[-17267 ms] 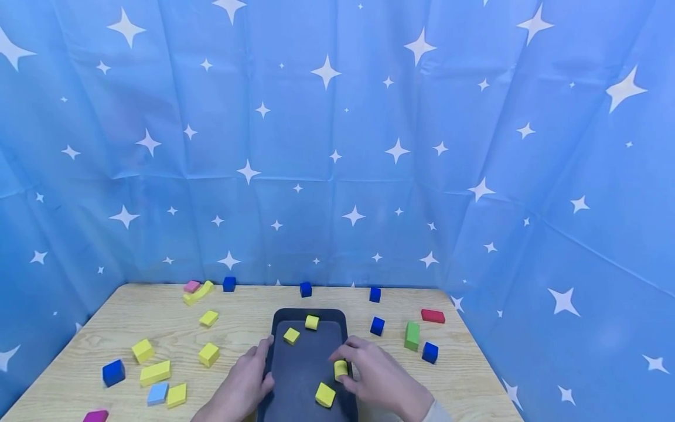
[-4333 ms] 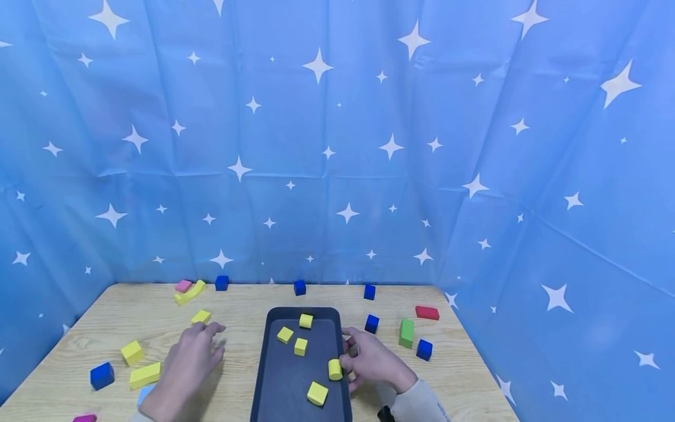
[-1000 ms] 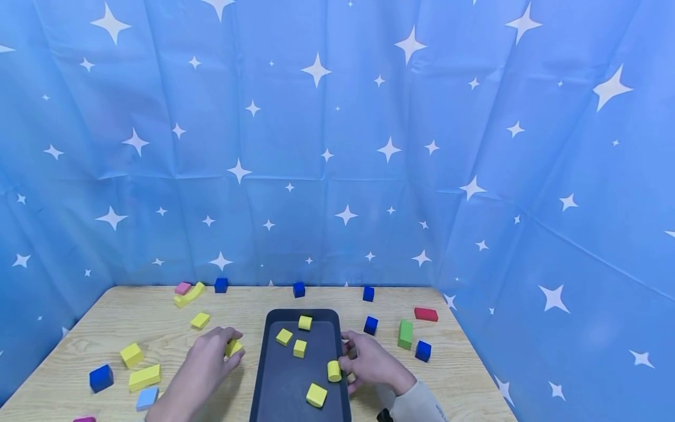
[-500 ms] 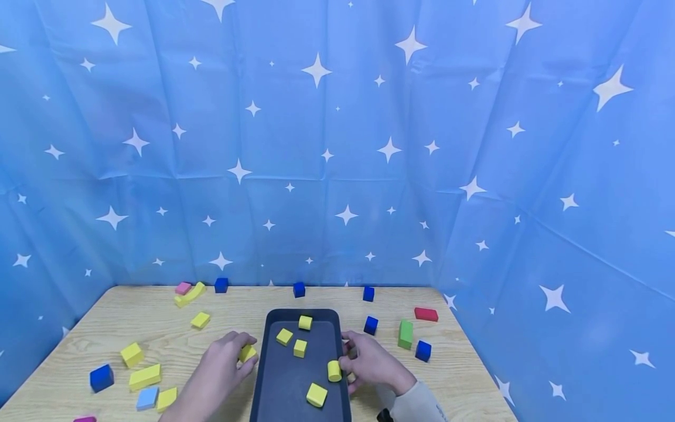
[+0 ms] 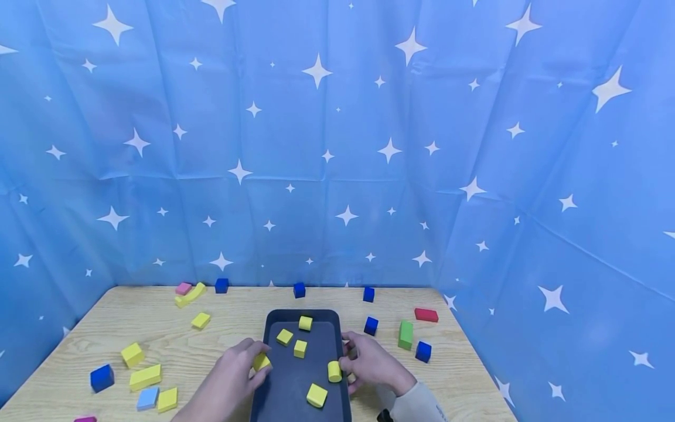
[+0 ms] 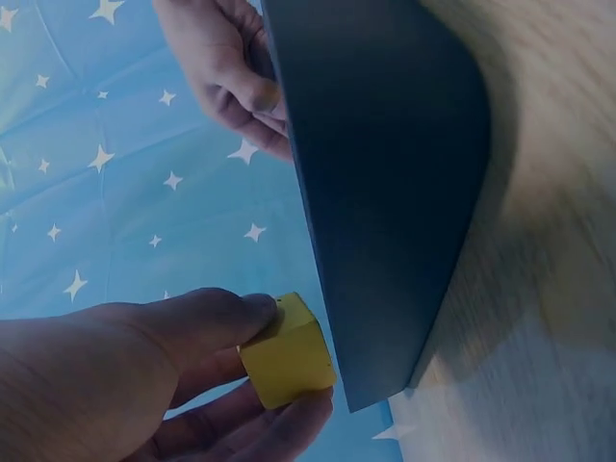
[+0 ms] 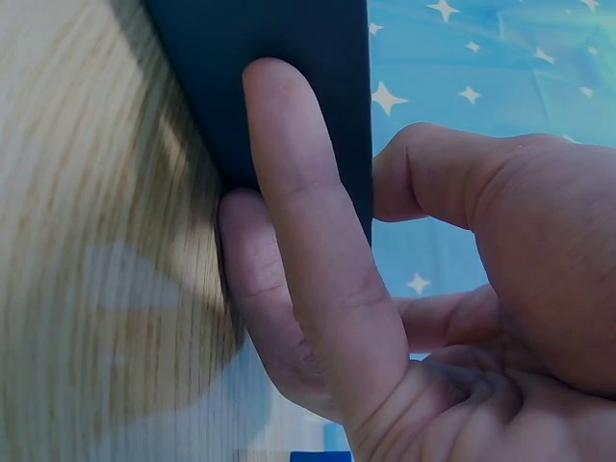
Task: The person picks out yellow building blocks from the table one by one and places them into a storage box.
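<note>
Where the thumb and fingertips of the left hand close in, I see them pinching a yellow block. They carry it at the ten o'clock side of the dark tray, just beside its rim; I cannot tell whether block and rim touch. On my right-wrist feed the right hand is clamped on the tray's three o'clock wall, fingers against the outside, thumb at the upper edge.

Taking the tray's middle as my dial, with twelve at the far side, I count five yellow pieces inside: a far cylinder at twelve, a tilted block at eleven, a small block nearer the centre, a near cylinder at three, close to the right thumb, and a larger block at five.

Farther out on the wooden table, toward nine, I have a loose yellow block, a long yellow block, a dark blue cube, and a light blue block just beside a flat yellow block. At ten sit a single yellow block, a curved yellow piece and a pink block. Toward two I see a green block and a red block. Behind everything hangs a starred blue cloth.
</note>
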Demonstrator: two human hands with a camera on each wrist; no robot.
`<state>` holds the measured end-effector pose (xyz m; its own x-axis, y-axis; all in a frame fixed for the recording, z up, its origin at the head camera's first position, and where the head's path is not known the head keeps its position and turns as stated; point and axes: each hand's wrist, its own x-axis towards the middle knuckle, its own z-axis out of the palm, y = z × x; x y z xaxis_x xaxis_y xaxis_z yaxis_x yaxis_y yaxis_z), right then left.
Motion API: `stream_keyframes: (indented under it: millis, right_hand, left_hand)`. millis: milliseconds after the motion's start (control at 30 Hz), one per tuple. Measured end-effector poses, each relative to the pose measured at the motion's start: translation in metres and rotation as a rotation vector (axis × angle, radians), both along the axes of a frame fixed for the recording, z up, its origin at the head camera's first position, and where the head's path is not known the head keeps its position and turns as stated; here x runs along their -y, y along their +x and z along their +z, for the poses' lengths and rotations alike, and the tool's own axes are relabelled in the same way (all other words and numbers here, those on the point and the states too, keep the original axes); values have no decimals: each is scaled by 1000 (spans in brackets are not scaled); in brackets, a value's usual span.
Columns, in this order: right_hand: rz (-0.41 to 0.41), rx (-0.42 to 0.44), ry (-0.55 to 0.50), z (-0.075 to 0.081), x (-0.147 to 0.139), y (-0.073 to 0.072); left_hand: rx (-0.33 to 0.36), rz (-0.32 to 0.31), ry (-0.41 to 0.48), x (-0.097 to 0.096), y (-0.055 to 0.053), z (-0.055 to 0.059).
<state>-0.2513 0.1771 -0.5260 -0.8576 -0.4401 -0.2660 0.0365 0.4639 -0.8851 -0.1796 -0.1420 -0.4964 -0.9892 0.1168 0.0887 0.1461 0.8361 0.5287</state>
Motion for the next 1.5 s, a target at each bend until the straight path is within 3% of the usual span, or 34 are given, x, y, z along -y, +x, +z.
stream_keyframes:
  millis: [333, 600, 800, 1167, 1500]
  right_hand:
    - [-6, 2, -3, 2, 1, 2]
    - [-7, 8, -6, 2, -1, 2]
    - [-3, 1, -9, 0, -2, 2]
    - [-3, -1, -16, -1, -2, 2]
    - [-9, 5, -5, -1, 1, 1]
  left_hand:
    - [15, -195, 10, 1, 0, -4]
    - [-31, -292, -41, 4, -1, -8]
    - [-66, -323, -71, 5, 0, -8]
    - [-42, -434, -75, -5, 1, -18]
    - [-19, -425, -68, -4, 1, -17]
